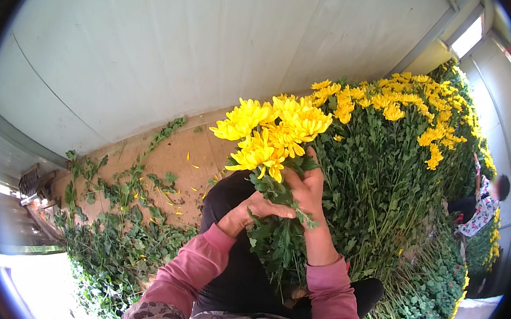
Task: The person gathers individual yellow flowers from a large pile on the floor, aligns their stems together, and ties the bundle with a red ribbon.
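And here we are, all eyes on the bunch of yellow flowers (277, 132), held up over the person's lap, blooms tipped forward and to the left! The right hand (308, 190) is closed around the stems just below the blooms, on the bunch's right side. The left hand (257, 209) is in close too, from the bunch's lower left, curled at the leafy stems, its thumb lying across the green; how tightly it grips, I cannot tell. Leaves (278, 248) spill out below both hands, under the bunch. Pink cuffs (190, 265) on both forearms, and dark trousers (222, 241) beneath the bunch.

Now look right of the bunch: a great heap of cut flowers (367, 192), long green stems massed together, yellow heads along its far edge! Left of the bunch there's brown floor (190, 145), sprinkled with yellow petals (195, 166) just beside it, and a scatter of loose greenery (123, 233) well out to the lower left. Beyond the bunch stands a pale panelled wall (187, 40). And far to the right of the bunch, past the heap, another person (480, 216) in a patterned top, one arm stretched toward the flowers!
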Available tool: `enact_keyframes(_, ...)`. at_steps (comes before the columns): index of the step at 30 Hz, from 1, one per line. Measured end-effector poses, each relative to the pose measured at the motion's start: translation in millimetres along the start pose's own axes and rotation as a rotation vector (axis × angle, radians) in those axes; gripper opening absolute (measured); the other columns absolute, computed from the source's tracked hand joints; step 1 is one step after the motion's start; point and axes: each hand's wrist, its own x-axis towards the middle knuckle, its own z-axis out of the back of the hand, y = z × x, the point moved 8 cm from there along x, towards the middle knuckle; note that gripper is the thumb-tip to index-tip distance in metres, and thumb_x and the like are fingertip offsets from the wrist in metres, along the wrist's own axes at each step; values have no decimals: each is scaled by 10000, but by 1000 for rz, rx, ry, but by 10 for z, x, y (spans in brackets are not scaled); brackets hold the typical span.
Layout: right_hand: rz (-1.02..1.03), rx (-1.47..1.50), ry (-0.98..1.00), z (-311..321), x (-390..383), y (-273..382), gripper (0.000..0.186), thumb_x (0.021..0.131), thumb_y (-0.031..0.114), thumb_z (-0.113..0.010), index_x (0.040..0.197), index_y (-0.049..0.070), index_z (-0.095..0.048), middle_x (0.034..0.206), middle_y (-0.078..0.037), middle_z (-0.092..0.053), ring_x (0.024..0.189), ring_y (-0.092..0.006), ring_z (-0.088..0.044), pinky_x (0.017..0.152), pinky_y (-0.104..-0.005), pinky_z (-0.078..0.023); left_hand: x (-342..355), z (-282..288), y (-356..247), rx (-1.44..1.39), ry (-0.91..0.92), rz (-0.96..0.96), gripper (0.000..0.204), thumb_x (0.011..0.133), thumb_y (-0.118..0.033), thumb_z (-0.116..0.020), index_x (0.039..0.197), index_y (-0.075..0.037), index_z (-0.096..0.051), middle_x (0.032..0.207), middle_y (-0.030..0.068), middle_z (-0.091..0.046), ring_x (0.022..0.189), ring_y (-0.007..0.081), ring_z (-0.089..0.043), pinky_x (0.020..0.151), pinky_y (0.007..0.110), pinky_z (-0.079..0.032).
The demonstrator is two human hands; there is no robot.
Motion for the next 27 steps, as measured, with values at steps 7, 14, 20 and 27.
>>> enact_keyframes(7,28,-55,87,-158,-99,107,503,899,-16,-603,1352,2,-385,1232,-42,-561,1111,-111,-525,952,-260,-426,-131,102,133,162,119,212,473,728,-115,-810,1147,-13,-614,1051,33,-646,961,146,-597,853,307,-494)
enact_keyframes(14,213,-106,-35,80,-66,286,467,870,-35,-617,1296,1,-429,1225,-79,-574,1069,-145,-563,935,-275,-440,-94,-281,-271,96,-130,-299,507,688,18,-803,1139,-24,-576,1010,-2,-618,882,113,-588,801,275,-498)
enact_keyframes(20,96,-339,202,79,-336,102,613,907,221,-594,1425,9,-344,1355,-154,-524,1266,-228,-485,1050,-357,-370,-667,196,-159,125,-375,-173,452,730,-18,-747,1139,-33,-555,919,63,-648,868,197,-630,774,324,-537)
enact_keyframes(27,-632,-757,477,820,-1683,-2014,353,974,181,-391,1274,72,-543,1284,-229,-540,1196,-393,-507,996,-442,-414,-686,165,-110,-70,-398,-67,317,778,-200,-696,979,4,-559,813,119,-597,705,230,-581,692,353,-507)
